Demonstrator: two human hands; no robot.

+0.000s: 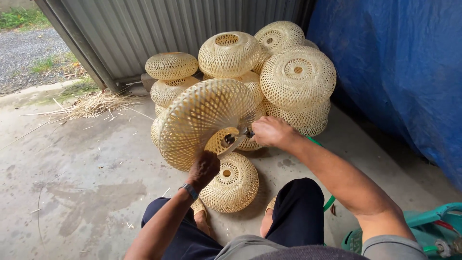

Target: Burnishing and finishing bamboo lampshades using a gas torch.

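I hold a round woven bamboo shade (204,118) tilted on its side above my knees. My left hand (204,168) grips its lower rim from below. My right hand (269,131) is closed on a small tool (235,142) with a dark grip and a pale blade, set at the shade's opening. A smaller woven shade (232,184) lies on the concrete between my feet, just under the held one.
A pile of several finished woven shades (293,77) stands behind, against a corrugated metal wall (144,29). A blue tarp (399,72) hangs at right. Loose straw (94,103) lies at left. A green plastic object (428,226) sits at the lower right.
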